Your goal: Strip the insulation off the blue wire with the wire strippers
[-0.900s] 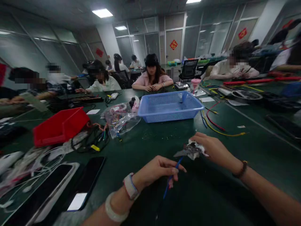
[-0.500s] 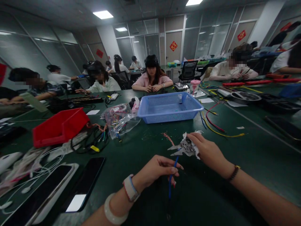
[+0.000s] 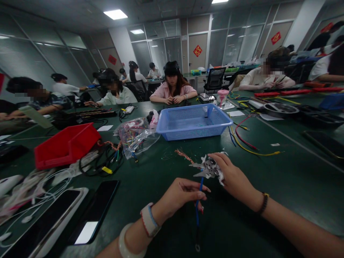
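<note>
A blue wire is pinched between the thumb and fingers of my left hand. Its lower end has a dark sleeve and a ring terminal. My right hand is closed around wire-stripping pliers, whose grips are wrapped in something white and crumpled. The plier jaws point left and are spread at the upper end of the blue wire. A bundle of bare copper strands lies on the table just beyond the jaws.
A blue plastic basket stands ahead, with a clear bag of wires and a red bin to its left. Yellow and red wires lie at right. Two phones and white earphones lie at near left. Several people sit around.
The pliers and my right hand have shifted slightly left, the jaws now being at the wire's upper end. The wire's lower end has swung a little right, and its ring terminal shows more clearly.
</note>
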A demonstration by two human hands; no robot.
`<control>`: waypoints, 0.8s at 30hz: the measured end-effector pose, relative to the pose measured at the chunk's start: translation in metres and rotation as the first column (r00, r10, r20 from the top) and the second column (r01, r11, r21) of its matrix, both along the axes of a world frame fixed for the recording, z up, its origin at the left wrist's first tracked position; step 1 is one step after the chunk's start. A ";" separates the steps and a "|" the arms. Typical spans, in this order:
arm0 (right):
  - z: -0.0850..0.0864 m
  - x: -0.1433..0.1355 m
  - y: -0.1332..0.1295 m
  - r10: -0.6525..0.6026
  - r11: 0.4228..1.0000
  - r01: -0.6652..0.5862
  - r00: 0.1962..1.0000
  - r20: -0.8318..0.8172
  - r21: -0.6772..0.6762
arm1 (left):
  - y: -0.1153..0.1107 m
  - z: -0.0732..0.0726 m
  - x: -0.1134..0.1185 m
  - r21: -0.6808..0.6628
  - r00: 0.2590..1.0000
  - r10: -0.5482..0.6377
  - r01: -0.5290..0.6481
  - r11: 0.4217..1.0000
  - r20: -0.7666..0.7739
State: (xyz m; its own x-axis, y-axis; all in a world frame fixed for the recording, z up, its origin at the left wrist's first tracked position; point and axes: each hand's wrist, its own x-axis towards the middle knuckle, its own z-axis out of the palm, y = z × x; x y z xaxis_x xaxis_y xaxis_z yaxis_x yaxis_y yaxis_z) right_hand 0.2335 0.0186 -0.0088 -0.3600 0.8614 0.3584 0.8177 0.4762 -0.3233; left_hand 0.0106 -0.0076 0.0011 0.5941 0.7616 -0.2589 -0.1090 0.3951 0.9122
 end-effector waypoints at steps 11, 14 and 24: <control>-0.003 0.024 0.025 -0.043 0.977 -0.088 0.811 -0.584 -0.195 | 0.014 -0.005 -0.005 0.139 0.943 0.330 -0.322 0.937 -0.039; 0.005 0.027 0.028 -0.181 0.887 -0.229 0.629 -0.756 -0.402 | 0.020 -0.011 -0.009 0.178 0.933 0.333 -0.308 0.935 -0.136; 0.019 0.015 0.011 -0.421 0.566 -0.623 0.344 -0.839 -0.540 | 0.013 -0.009 -0.013 0.656 0.689 0.476 0.000 0.754 -0.547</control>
